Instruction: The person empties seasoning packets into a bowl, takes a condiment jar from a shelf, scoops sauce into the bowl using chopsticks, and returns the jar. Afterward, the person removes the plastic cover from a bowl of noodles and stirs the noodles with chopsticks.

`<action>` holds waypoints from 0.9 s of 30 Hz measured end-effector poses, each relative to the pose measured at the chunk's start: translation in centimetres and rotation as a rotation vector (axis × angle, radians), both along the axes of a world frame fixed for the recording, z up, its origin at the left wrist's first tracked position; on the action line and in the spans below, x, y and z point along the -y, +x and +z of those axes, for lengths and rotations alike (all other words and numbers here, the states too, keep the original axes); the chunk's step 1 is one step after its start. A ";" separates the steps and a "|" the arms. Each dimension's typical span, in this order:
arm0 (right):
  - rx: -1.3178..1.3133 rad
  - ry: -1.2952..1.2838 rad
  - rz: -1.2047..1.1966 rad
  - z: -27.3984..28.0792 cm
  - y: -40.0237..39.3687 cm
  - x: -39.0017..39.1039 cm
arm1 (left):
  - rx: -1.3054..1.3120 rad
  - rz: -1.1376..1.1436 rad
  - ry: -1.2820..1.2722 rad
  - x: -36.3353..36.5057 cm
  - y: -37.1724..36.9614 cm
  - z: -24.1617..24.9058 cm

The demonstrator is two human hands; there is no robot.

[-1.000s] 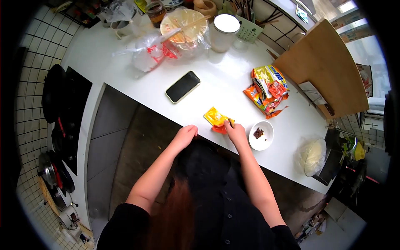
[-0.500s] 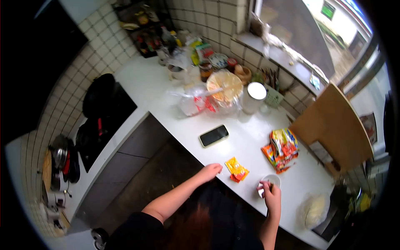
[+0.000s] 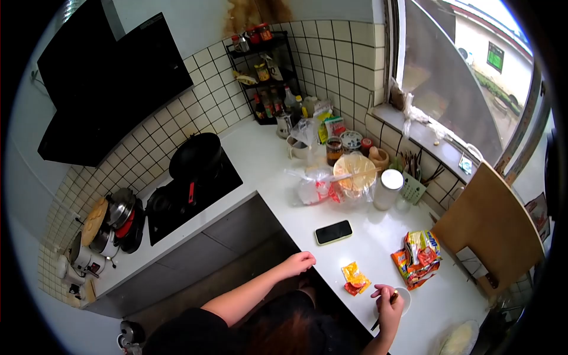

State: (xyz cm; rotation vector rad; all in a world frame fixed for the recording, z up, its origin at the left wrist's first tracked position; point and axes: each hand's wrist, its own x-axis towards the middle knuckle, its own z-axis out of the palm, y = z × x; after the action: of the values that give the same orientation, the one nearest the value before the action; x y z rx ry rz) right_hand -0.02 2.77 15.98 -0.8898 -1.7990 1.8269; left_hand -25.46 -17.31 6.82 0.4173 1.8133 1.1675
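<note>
My left hand (image 3: 297, 264) is curled closed at the front edge of the white counter (image 3: 361, 248), left of some small orange and yellow sachets (image 3: 355, 279). What it holds, if anything, is hidden. At the right, my right hand (image 3: 389, 300) is closed round a thin dark utensil (image 3: 375, 325), over the near side of a white bowl (image 3: 404, 300). Colourful snack packets (image 3: 419, 259) lie behind the bowl. A phone (image 3: 333, 232) rests screen up behind the sachets.
A wok (image 3: 196, 157) sits on the black stove at the left. Toward the back stand a plastic-covered bowl (image 3: 354, 174), a lidded jar (image 3: 388, 189) and a spice rack (image 3: 264, 74). A wooden board (image 3: 494, 222) leans at the right, near a bagged item (image 3: 458, 339).
The view has tilted up and turned toward the stove, so the counter items appear lower and further right. My right hand has shifted slightly, and the thin utensil now shows below it.
</note>
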 end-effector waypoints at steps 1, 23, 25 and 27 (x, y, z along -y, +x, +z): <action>-0.024 -0.009 0.036 0.1 -0.7 0.3 | 0.013 0.014 0.014 0.2 -1.4 0.5; -0.121 0.098 0.110 5.7 -43.8 4.3 | -0.990 0.367 0.640 -7.5 -63.2 21.8; -0.042 0.261 0.138 4.7 -43.5 3.6 | -1.205 0.428 0.604 -11.3 -67.9 27.9; -0.036 0.216 0.050 4.4 -43.8 4.4 | -1.213 0.531 0.526 -14.9 -73.8 31.2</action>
State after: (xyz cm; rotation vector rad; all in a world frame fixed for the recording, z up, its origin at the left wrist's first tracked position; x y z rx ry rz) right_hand -43.79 -1.63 20.39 -0.7318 -1.9664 1.6283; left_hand -99.25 -2.46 38.07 1.1837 2.7085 2.0312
